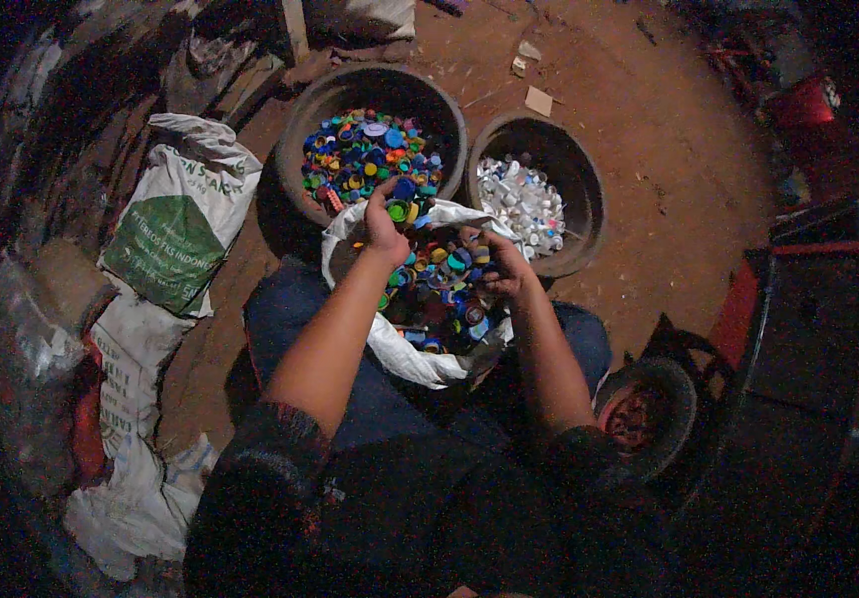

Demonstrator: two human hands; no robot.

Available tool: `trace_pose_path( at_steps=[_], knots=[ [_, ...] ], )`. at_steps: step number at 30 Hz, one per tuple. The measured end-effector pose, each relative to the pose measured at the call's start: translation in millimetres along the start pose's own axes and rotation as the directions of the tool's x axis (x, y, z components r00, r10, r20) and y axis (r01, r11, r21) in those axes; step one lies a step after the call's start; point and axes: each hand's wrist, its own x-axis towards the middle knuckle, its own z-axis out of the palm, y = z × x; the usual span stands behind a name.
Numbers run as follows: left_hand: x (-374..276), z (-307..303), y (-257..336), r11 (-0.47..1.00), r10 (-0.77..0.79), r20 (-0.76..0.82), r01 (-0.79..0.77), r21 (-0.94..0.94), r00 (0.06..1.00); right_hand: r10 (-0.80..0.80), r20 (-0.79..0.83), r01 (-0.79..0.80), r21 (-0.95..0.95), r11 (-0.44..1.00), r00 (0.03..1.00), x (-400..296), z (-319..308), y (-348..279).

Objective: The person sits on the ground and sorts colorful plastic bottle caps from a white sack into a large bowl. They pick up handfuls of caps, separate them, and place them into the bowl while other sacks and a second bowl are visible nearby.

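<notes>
Between my knees stands a white woven sack [418, 362], its rim rolled down around loose bottle caps [437, 280] of many colours. My left hand [387, 232] is at the sack's far rim, beside a large dark tub [302, 187]. Several caps, among them a green cap [397, 211], lie against its fingers. Inside the sack's right side, my right hand [506, 265] has its fingers curled about a yellowish cap [481, 254]. Mixed coloured caps [370, 153] fill the bottom of the large tub. A smaller dark tub [586, 217] holds mostly white and clear caps [523, 202].
To the left lie a printed white and green sack [179, 232] and more white sacks [127, 486]. A round container [680, 381] with reddish contents stands at my right, near a red-edged frame [818, 248]. Paper scraps [539, 101] lie on the brown floor [669, 224].
</notes>
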Motion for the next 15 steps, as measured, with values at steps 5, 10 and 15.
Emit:
trace_pose_path(
  at_steps=[5,10,15],
  knots=[
    [1.8,1.5,-1.5,0.996,0.034,-0.078,-0.040,-0.075,0.996,-0.013,-0.067,0.022,0.140,0.990,0.998,0.0,-2.1,-10.7],
    [9.3,1.3,4.7,0.987,0.103,-0.160,-0.120,-0.102,0.982,-0.105,-0.355,0.115,0.007,0.993,0.929,-1.5,64.3,-55.0],
    [20.9,-15.2,8.5,0.957,0.134,-0.252,-0.191,-0.217,0.958,-0.203,-0.095,0.214,0.137,0.967,0.975,90.1,55.8,-98.7]
  ],
)
